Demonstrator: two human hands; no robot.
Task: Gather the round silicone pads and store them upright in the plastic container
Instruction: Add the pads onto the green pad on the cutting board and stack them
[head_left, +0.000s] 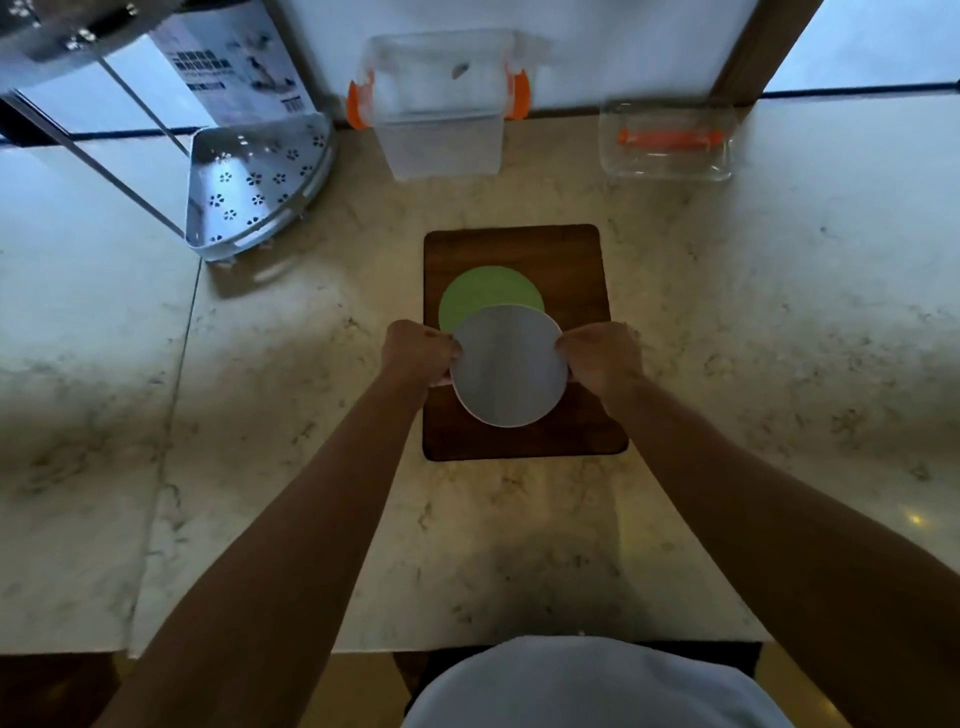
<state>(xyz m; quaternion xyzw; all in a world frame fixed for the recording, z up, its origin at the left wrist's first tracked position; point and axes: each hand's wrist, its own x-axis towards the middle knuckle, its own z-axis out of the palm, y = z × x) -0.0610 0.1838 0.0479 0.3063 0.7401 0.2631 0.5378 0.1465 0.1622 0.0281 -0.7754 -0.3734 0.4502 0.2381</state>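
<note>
Left hand (418, 353) and right hand (597, 358) each pinched closed on opposite edges of grey pad (509, 366), green pad (485, 296) lying just beyond hands, plastic container (441, 140) well beyond

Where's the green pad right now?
Head view, centre: the green pad lies on the wooden cutting board, its near edge hidden behind the grey pad held in both hands.

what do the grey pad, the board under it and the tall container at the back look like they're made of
Grey pad: thin matte sheet, likely silicone; dull, no glare.
Board: dark brown with faint grain, probably wood.
Tall container: translucent, cloudy walls with orange clips, likely plastic.
</note>
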